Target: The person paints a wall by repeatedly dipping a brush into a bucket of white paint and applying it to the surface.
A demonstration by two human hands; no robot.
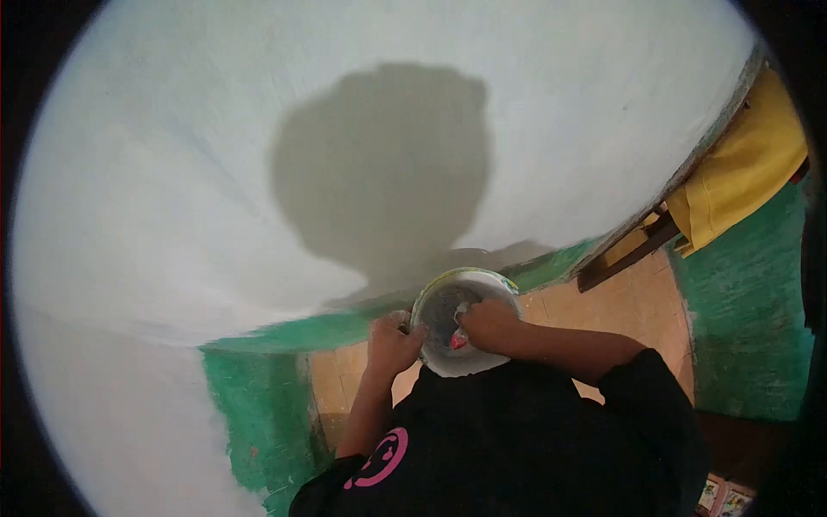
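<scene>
1. Bucket (484,277): small, round, white plastic. The rim has a thin yellow-green edge and the outside is smooth. The inside looks grey and smeared. It is held in mid-air just in front of the person's chest, near the middle of the view and close to the wall.
2. Left hand (392,346): fingers are curled tight over the bucket's left rim, knuckles up. The forearm is bare.
3. Right hand (489,326): reaches over the right rim into the bucket. It is closed in a loose fist on a small red-and-white object (459,341). Can't tell what the object is; only a tip shows.
4. Wall (172,172): matte white over most of the view, with an even, chalky finish. A soft rounded shadow (383,164) falls on it above the bucket.
5. Green band (258,405): runs along the base of the wall. It is patchy and brush-streaked, and its top edge against the white is ragged.
6. Floor (642,302): tan square tiles, seen to the right of the bucket.
7. Far right: a yellow cloth (741,168), draped and creased, hangs over a dark wooden frame (629,254).
8. Near edge: a black shirt (517,431) with a pink mark (381,461) on the left sleeve.
</scene>
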